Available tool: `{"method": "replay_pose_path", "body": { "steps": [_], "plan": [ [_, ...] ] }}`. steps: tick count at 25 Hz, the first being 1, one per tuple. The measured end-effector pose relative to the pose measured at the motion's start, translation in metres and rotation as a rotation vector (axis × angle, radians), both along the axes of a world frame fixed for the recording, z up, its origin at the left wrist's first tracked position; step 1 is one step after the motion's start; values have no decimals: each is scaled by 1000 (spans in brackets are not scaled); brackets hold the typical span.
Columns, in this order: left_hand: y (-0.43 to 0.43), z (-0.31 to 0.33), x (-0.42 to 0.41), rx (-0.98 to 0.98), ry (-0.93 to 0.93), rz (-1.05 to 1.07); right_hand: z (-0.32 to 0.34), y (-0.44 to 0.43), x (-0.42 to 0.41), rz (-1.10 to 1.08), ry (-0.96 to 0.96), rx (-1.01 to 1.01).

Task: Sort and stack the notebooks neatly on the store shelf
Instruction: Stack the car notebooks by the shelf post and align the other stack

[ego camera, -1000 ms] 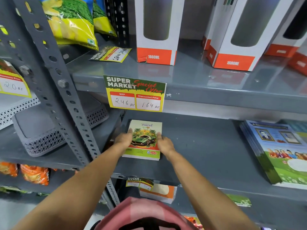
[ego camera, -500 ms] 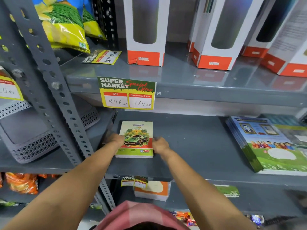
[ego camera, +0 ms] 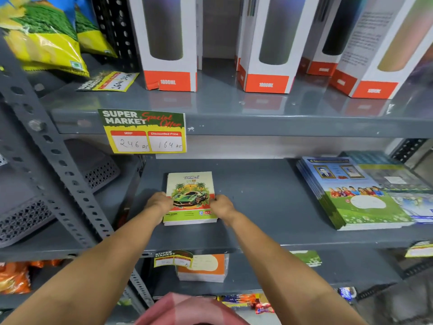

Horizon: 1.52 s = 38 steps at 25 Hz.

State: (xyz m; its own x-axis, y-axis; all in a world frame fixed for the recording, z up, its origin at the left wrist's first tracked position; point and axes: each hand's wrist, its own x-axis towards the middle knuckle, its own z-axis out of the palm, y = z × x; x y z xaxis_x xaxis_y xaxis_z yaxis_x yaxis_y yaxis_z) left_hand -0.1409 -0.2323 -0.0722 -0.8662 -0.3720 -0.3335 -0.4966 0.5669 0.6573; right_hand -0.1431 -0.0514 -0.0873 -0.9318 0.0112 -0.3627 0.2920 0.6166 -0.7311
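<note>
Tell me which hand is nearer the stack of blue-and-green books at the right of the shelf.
Right. The right hand grips the car notebook's right edge, on the side facing the blue-and-green books; the left hand holds its far left edge.

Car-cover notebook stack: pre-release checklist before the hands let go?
1. Car-cover notebook stack flat on middle shelf: ok.
2. Left hand and right hand on opposite side edges: ok.
3. Stack edges flush: front looks even, back cannot tell.
4. Square to shelf front: not ok, slightly skewed.
5. Gap to the green-cover stack on the right: ok.
</note>
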Motion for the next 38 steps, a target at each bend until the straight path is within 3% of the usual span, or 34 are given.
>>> {"method": "replay_pose_path", "body": {
  "steps": [7,14,18,20,22,24,27,31,34,38],
  "plan": [
    [75,-2,-5,-38,-3,-134,-2,84,-9,-20,6,37],
    [112,3,-3,-49,-43,-129,-10,122,-11,36,24,32],
    [117,6,-3,70,-70,-54,-4,126,-5,14,-20,-107],
    [132,15,-4,-6,-10,22,8,146,-5,-31,-29,-150],
    [157,26,-6,-183,114,48,26,187,-8,-46,65,-46],
    [196,33,-8,-236,248,-28,48,243,-10,-102,197,69],
    [279,35,-5,-138,292,-222,70,342,-11,-208,317,278],
    [389,31,11,151,114,-391,61,458,-1,-327,212,532],
    [435,22,24,356,-20,-424,44,496,6,-355,152,532],
    [451,14,22,479,-84,-436,39,513,-4,-323,61,397]
  ]
}}
